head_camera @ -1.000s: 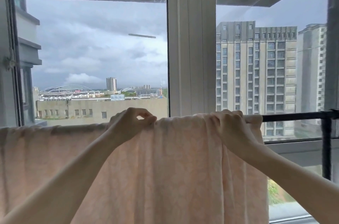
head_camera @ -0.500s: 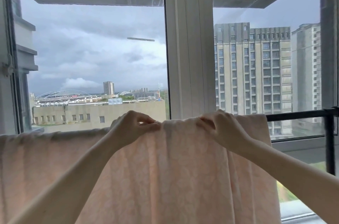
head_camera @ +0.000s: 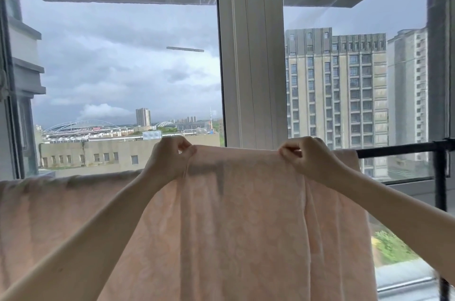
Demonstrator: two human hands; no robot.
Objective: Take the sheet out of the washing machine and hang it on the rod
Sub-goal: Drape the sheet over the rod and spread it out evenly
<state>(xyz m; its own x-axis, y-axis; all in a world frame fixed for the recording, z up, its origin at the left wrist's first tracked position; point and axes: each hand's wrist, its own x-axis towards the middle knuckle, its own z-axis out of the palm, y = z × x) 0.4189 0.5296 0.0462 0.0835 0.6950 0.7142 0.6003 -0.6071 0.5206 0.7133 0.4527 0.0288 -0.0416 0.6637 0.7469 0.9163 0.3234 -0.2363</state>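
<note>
**Operator:** I begin with the largest item. The window [head_camera: 251, 54] fills the background, its white central frame post behind the work area. In front of it hangs the pink sheet [head_camera: 221, 239], which spans most of the lower view and is draped over the black rod [head_camera: 394, 149]. The rod shows bare only at the right, beyond the sheet's edge.

**Supervisor:** State of the hands?

**Operator:** Left hand [head_camera: 170, 160]: fingers curled, pinching the top fold of the sheet. Right hand [head_camera: 307, 157]: likewise curled, pinching the same fold further right. The span between the two grips is raised and pulled nearly straight; left of the left hand the top edge sits lower.

**Supervisor:** Handling properties?

**Operator:** My judgement: soft, limp fabric with no stiffness, thin enough that the rod shadows through it near the centre. Probably damp, hence heavier than it looks and inclined to cling. Grip at the top fold, hands well apart, as now. Vertical pleats below the right hand indicate bunching; spreading sideways along the rod would be required there.
</note>
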